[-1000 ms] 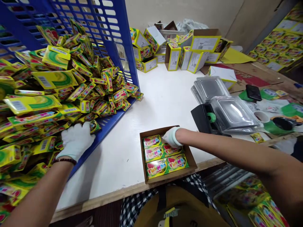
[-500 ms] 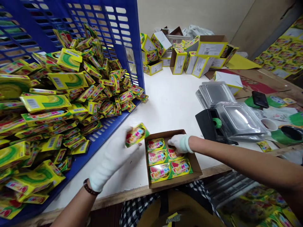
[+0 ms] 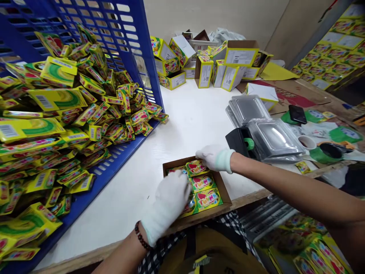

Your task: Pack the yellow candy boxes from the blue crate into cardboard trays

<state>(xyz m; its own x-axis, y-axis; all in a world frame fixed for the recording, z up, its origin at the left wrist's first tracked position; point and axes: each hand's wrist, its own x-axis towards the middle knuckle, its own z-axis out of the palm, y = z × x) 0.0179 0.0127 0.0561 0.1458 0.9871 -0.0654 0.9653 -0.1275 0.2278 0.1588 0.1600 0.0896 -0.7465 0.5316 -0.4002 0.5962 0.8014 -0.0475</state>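
Note:
An open shallow cardboard carton (image 3: pixel 226 196) lies at the table's front edge, holding yellow-green TWINS boxes (image 3: pixel 209 198) in two columns. My left hand (image 3: pixel 171 196), in a white glove, is over the carton's left column with its fingers curled down. Whatever lies under those fingers is hidden. At the carton's far right corner is my gloved right hand (image 3: pixel 213 156), fingers bunched. It touches a slightly tilted TWINS box (image 3: pixel 196 166) in the far right place. I cannot see whether these fingers grip that box or the carton rim.
A blue plastic crate (image 3: pixel 155 87), heaped with TWINS boxes (image 3: pixel 99 114), stands on the left. Yellow display cartons (image 3: pixel 234 62) are piled along the wall. On the right are a black tape dispenser (image 3: pixel 238 142), clear plastic trays (image 3: pixel 273 137), a phone (image 3: pixel 297 114) and a cup (image 3: pixel 307 142).
My left hand has moved right, from beside the carton to over it. The TWINS box it held now appears in the far right place. My right hand has drawn back to the carton's far edge.

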